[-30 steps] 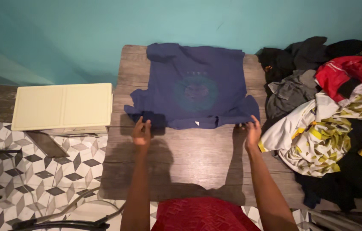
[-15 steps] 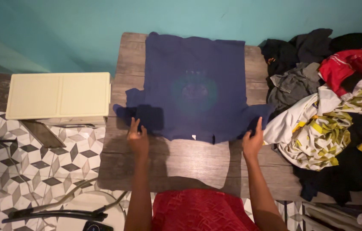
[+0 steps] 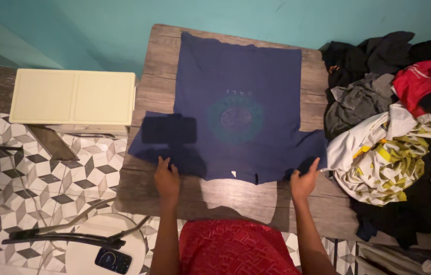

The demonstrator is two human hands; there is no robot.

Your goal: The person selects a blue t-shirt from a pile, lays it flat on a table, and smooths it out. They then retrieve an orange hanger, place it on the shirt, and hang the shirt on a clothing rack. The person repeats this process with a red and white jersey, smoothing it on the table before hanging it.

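While the navy shirt [image 3: 235, 107] lies spread flat on the tabletop [image 3: 225, 191], unfolded, both hands, left [image 3: 166, 179] and right [image 3: 304, 182], seemingly pinch its near edge.

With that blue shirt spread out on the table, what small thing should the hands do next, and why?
Probably fold one sleeve inward. The navy T-shirt lies flat, collar end nearest the person, both sleeves sticking out sideways. The left hand and right hand already rest at its near edge beside the sleeves, so either could start.
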